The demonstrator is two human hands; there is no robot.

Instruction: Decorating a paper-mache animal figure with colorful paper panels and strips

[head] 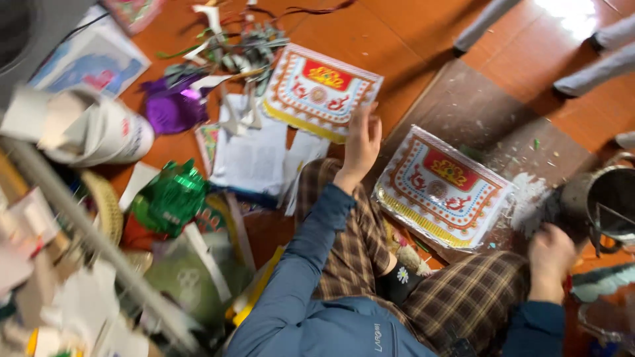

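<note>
On the orange-brown floor (pixel 410 39), near the top middle, a printed paper stack (pixel 321 90): white ground, a red panel with yellow ornament at its head, orange patterned borders, a scalloped lower edge trimmed in gold. Tilted, one corner toward the clutter on the left. Left hand (pixel 362 142) laid against its right-hand lower edge, fingers spread and raised, touching the edge but clamped on nothing that shows. Blue sleeve behind it, stretched across a knee in brown plaid trousers (pixel 350 231).

Lower right, a second printed stack (pixel 442 188) of the same pattern, wrapped in clear film, lying on a dark board (pixel 476 106) dusted with white crumbs. Just beside it, a smear of white paste (pixel 529 201). Right hand (pixel 550 254) down past that stack's right corner, close to a metal pot (pixel 612 201) with a wire handle; blurred, so whether closed or loose cannot be told. Both hands well apart.

Left of the plaid knee, loose white sheets (pixel 254 158), a purple foil scrap (pixel 173 109), a crumpled green foil piece (pixel 172 198), and a white roll (pixel 106 135) on its side. Further left, blurred heaps of paper.
</note>
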